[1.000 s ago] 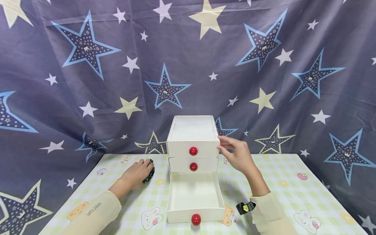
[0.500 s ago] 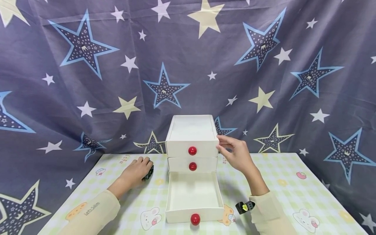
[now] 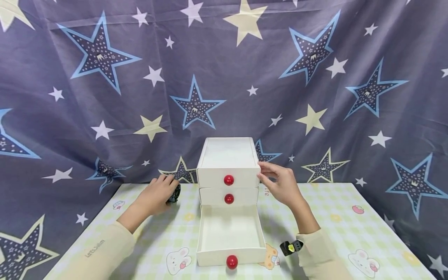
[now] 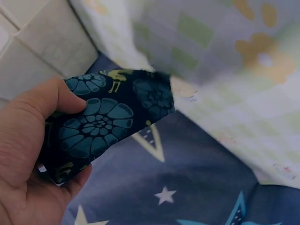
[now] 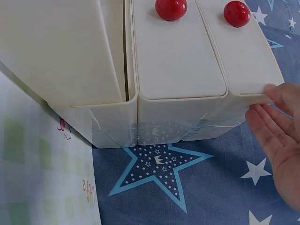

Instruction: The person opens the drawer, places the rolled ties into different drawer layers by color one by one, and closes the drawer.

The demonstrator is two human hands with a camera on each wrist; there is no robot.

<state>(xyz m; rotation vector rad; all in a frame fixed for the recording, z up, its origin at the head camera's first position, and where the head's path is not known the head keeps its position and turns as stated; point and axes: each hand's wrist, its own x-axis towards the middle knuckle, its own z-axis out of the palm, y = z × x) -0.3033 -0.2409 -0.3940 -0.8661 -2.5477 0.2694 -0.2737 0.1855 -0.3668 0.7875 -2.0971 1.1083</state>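
Observation:
A white drawer cabinet (image 3: 229,153) with red knobs stands on the table, its bottom drawer (image 3: 231,229) pulled out and bare inside. Left of it, my left hand (image 3: 155,194) grips a dark, oblong, flower-patterned object (image 4: 101,119). Thumb on top and fingers beneath, as the left wrist view shows; the object's near end is hidden by the hand. My right hand (image 3: 281,184) touches the cabinet's right side by the top drawer, fingers (image 5: 269,126) fairly straight along the side wall and thumb at the front corner. The upper two drawers are closed.
A green-and-white checked cloth with cartoon prints covers the table (image 3: 325,221). A dark star-patterned curtain (image 3: 224,58) hangs close behind. On the right wrist sits a small black device (image 3: 291,247). Pale tiles (image 4: 42,42) show in the left wrist view.
My left hand has moved left and away from me, lifting the flower-patterned object along with it. The right hand stays at the cabinet's side, and the drawers have not moved.

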